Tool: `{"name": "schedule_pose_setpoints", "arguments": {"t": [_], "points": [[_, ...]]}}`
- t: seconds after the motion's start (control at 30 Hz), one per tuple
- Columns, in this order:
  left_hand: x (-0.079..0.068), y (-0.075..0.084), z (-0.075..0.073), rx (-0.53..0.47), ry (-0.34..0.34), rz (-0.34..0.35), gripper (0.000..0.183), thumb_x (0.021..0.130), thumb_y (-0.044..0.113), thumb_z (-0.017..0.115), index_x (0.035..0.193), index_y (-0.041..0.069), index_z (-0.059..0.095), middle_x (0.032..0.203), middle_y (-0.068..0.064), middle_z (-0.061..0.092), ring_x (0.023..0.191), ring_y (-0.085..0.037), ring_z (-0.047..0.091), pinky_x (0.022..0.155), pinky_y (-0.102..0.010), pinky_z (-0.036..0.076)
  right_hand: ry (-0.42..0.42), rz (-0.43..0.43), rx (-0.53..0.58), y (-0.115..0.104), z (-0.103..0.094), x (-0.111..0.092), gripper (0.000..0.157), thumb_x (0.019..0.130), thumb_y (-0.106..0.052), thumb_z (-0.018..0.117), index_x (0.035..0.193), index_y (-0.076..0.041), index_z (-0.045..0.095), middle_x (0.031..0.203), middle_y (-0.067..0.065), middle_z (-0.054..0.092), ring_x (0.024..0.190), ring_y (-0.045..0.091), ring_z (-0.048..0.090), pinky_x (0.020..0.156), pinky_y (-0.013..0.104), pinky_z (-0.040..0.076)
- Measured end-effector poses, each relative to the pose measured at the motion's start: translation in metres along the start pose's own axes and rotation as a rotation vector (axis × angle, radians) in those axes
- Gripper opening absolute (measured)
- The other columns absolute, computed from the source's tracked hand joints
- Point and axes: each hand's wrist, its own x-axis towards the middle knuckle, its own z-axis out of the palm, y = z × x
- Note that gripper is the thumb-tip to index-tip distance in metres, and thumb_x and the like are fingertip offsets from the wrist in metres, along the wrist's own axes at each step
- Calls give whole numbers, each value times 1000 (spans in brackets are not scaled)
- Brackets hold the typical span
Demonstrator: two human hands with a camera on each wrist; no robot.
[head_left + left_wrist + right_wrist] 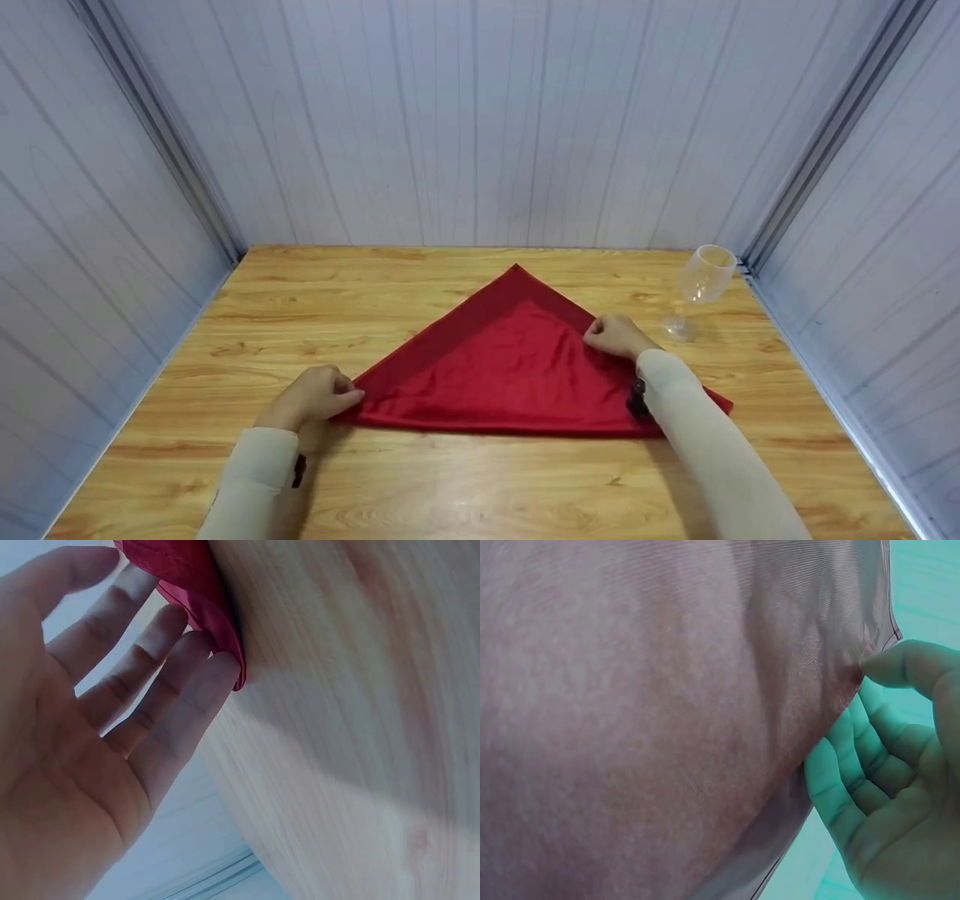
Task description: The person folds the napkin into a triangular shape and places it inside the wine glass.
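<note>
A glossy red cloth of thin, satin-like fabric (487, 367) lies in a large triangle across the middle of a tabletop with a yellow-brown wood grain (465, 487). Its peak points away toward the back wall, and its long, rounded edge runs nearest the person. The centre shines and is puckered with soft wrinkles; a smoother, darker red band follows the two sloping sides.

The person's left hand (319, 394) pinches the cloth's left corner between thumb and fingers; in the left wrist view the other fingers extend, slightly bent, along the fabric. The right hand (616, 335) pinches the right sloping edge, partway down from the peak, with thumb on one side and fingers behind.

The right forearm, in a cream-white sleeve (709, 439), crosses the cloth and hides part of its right side; the right corner pokes out beyond it. A small dark object (638, 399) sits at that wrist.

A clear, stemmed wine glass (706, 277) stands upright at the far right of the table, near the right hand and apart from the cloth. Pale, grooved wall panels (472, 127) enclose the back and both sides.
</note>
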Motion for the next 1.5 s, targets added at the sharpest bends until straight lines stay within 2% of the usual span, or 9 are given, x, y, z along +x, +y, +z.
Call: {"name": "schedule_pose_setpoints", "arguments": {"t": [0.17,0.3,0.4,0.53,0.77,0.87,1.07,1.3,1.5], "points": [[-2,0,-2,-48,-51,6,22,90,29,75,75,14,78,72,7,67,71,-12,51,67,-34,44,7,-11,-17,1,-1,0,12,87,-12,60,83,-6,69,77,-1,61,66,12,49,66,29,41],[-3,0,-3,-80,-79,36,14,87,24,79,78,14,78,74,8,69,73,-10,54,70,-34,47,27,-14,-16,1,0,1,11,88,-12,61,84,-5,69,80,1,63,68,14,50,68,30,42],[-3,-1,-3,-87,-72,45,10,88,18,77,81,12,78,76,6,70,74,-11,54,71,-34,47,56,-13,-30,1,1,2,11,89,-13,61,86,-5,69,83,2,64,72,15,52,71,31,43],[-1,-1,-2,-80,-31,29,8,90,13,72,84,11,77,81,4,69,75,-13,53,70,-36,47,146,-13,-63,-4,4,5,12,90,-10,59,87,-3,69,84,6,65,75,19,54,74,35,45],[4,0,2,-4,14,-20,10,95,13,69,87,11,74,87,0,69,81,-16,60,77,-43,52,328,-44,-101,-14,13,15,18,96,-12,58,96,1,70,89,12,68,82,27,62,79,43,50],[5,-1,4,8,15,-52,9,95,15,69,87,13,74,88,0,69,82,-17,61,79,-45,52,295,-34,-110,-11,16,17,18,96,-12,60,96,1,71,92,13,69,84,28,62,80,44,50],[3,-1,4,8,15,-46,10,93,18,71,85,13,72,85,2,68,79,-17,59,79,-46,51,179,14,-97,-1,10,12,25,96,-18,57,97,2,72,97,16,69,82,26,60,78,43,49],[3,-2,5,4,11,-63,12,91,21,74,83,14,69,79,3,64,73,-16,53,72,-41,48,108,44,-55,9,-3,3,21,92,-22,60,86,-4,68,82,4,63,71,16,51,68,32,43],[5,0,6,10,13,-88,11,90,19,74,82,15,69,78,3,63,73,-16,53,71,-40,47,70,43,-22,9,-8,-1,23,94,-25,59,85,-5,68,75,0,59,66,13,48,65,30,41]]}}
